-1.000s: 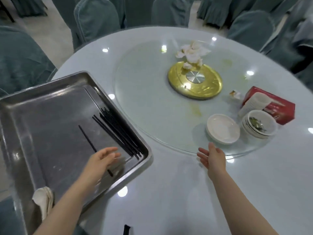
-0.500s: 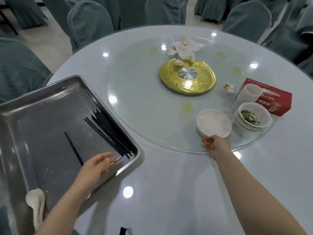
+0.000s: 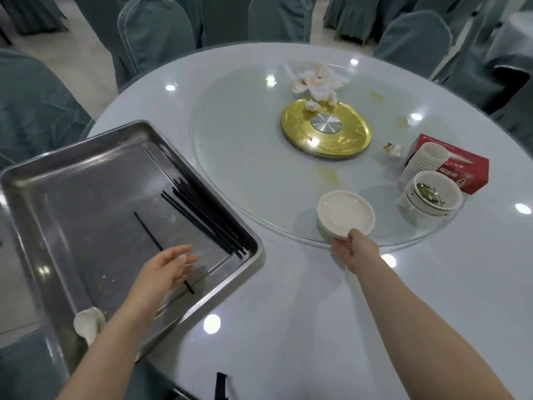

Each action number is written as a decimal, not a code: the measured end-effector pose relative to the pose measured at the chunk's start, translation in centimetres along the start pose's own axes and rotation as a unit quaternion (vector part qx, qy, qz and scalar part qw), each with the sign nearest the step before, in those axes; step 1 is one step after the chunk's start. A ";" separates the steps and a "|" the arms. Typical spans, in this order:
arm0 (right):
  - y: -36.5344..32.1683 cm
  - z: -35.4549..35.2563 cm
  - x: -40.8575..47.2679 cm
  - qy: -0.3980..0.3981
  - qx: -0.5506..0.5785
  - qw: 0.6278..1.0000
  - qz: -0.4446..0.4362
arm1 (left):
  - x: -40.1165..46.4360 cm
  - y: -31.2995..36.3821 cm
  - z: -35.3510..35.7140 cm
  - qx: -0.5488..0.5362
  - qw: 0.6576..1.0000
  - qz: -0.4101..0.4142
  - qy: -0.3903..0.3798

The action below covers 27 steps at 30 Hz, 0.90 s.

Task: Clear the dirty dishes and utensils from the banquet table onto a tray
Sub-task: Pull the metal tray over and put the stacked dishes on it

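**Plates taken up at the turntable's edge, tray waiting to the left**

Stacked round white plates [image 3: 345, 215] sit at the near rim of the glass turntable [image 3: 248, 157], directly ahead of the right hand [image 3: 354, 250], whose fingers and thumb pinch the stack's near edge. The left hand [image 3: 170, 268] hovers with fingers relaxed and holding nothing over the rectangular steel tray [image 3: 43, 180], well to the left on the tabletop [image 3: 288, 313], which holds black chopsticks [image 3: 204, 215] and white spoons [image 3: 88, 324]. Stacked white bowls [image 3: 432, 196], the top one holding scraps, stand further right.

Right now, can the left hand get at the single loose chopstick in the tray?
Probably yes. The left hand hovers open right over the loose chopstick in the tray, holding nothing. Nothing lies between them; the chopstick bundle sits apart.
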State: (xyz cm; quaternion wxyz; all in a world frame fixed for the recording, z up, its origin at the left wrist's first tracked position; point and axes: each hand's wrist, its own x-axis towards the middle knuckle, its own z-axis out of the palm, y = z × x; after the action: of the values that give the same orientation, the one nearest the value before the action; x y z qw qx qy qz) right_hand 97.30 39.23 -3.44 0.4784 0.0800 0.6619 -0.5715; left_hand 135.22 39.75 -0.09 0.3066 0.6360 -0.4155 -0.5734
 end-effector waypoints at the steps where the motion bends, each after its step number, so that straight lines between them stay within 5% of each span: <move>1: 0.5 0.4 -0.5 0.004 0.009 1.000 -0.005 | 0.2 0.1 -0.5 0.000 1.000 0.001 -0.001; 6: 3.8 3.6 -4.3 -0.088 -0.102 0.991 0.004 | 1.1 0.4 -2.4 0.004 1.000 0.002 -0.014; 18: 10.6 17.3 -12.6 -0.340 -0.338 0.877 -0.028 | 5.1 1.5 -3.6 -0.141 0.989 -0.049 -0.020; 22: 11.9 18.2 -10.3 -0.272 -0.396 0.864 -0.148 | 7.8 0.6 -4.8 -0.185 0.980 -0.072 0.035; 25: 11.2 17.1 -7.7 -0.143 -0.533 0.752 -0.361 | 10.5 0.4 -6.2 -0.222 0.968 -0.087 0.075; 27: 10.4 16.3 -6.2 -0.152 -0.571 0.718 -0.368 | 13.0 0.8 -7.0 -0.252 0.958 -0.096 0.100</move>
State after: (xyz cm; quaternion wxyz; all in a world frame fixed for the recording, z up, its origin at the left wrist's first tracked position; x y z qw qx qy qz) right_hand 116.24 31.84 -4.24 0.2796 -0.5462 0.7582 -0.2204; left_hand 141.94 27.36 -4.49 0.4410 0.6290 -0.1616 -0.6195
